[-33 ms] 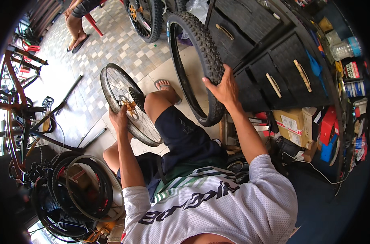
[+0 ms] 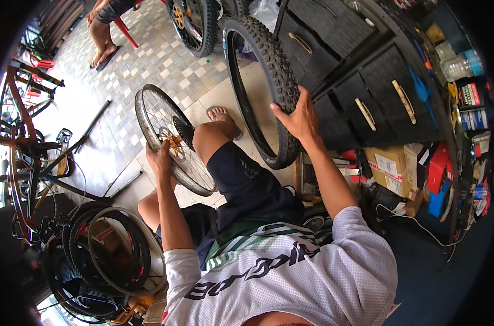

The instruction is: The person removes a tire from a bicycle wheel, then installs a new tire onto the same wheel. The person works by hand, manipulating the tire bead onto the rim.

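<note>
My left hand (image 2: 159, 156) is closed on the near-left side of a bare spoked bicycle wheel (image 2: 142, 120), which leans tilted beside my bent knee. A gold hub (image 2: 174, 141) and a dark cassette (image 2: 182, 128) sit at its centre; no tyre is on its rim. In my right hand (image 2: 300, 118) is a black knobby bicycle tyre (image 2: 269, 61), held upright on the right with the thumb over its near sidewall and the fingers behind the tread. Wheel and tyre are apart, with my sandalled foot (image 2: 220, 115) between them.
Black drawers (image 2: 361, 103) with pale handles stand close to the tyre. Bicycle frames (image 2: 24, 136) and piled tyres (image 2: 108, 252) lie left. Another bicycle's wheel (image 2: 195, 27) is ahead; a seated person's legs (image 2: 101, 46) show far left. Cardboard boxes (image 2: 388, 168) and a cable (image 2: 421, 220) are right.
</note>
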Demonstrator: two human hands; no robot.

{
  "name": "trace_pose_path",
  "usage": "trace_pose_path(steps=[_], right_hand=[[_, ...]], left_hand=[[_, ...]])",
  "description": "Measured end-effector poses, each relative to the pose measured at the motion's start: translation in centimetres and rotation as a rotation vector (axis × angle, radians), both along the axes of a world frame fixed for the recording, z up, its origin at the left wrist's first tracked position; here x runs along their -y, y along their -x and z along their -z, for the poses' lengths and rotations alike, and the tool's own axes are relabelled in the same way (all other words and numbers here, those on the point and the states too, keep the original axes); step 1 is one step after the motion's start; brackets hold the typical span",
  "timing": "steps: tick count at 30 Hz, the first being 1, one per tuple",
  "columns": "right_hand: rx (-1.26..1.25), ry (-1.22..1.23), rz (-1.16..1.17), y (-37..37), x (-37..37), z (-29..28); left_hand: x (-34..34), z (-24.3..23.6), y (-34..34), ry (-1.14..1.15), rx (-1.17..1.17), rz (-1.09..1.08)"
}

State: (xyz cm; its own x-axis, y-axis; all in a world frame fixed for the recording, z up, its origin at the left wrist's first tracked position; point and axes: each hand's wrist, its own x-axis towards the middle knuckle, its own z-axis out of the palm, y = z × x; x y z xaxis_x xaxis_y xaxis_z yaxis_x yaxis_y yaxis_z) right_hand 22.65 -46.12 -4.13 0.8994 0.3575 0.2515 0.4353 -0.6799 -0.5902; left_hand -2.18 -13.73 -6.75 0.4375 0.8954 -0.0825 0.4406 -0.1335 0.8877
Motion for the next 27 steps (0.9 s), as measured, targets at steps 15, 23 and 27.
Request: trace_pose_path(steps=[15, 23, 27], right_hand=[[0.009, 0.042, 0.105, -3.4, 4.7, 0.4], [-0.090, 0.198, 0.246, -7.0, 9.0, 1.9], [-0.067, 0.246, 0.341, -8.1, 11.1, 3.7]], left_hand=[[-1.3, 2.0, -1.2, -0.014, 0.004, 0.054], [-2.4, 3.2, -0.6, -0.059, -0.083, -0.003], [-1.9, 2.5, -0.6, -0.001, -0.059, 0.020]])
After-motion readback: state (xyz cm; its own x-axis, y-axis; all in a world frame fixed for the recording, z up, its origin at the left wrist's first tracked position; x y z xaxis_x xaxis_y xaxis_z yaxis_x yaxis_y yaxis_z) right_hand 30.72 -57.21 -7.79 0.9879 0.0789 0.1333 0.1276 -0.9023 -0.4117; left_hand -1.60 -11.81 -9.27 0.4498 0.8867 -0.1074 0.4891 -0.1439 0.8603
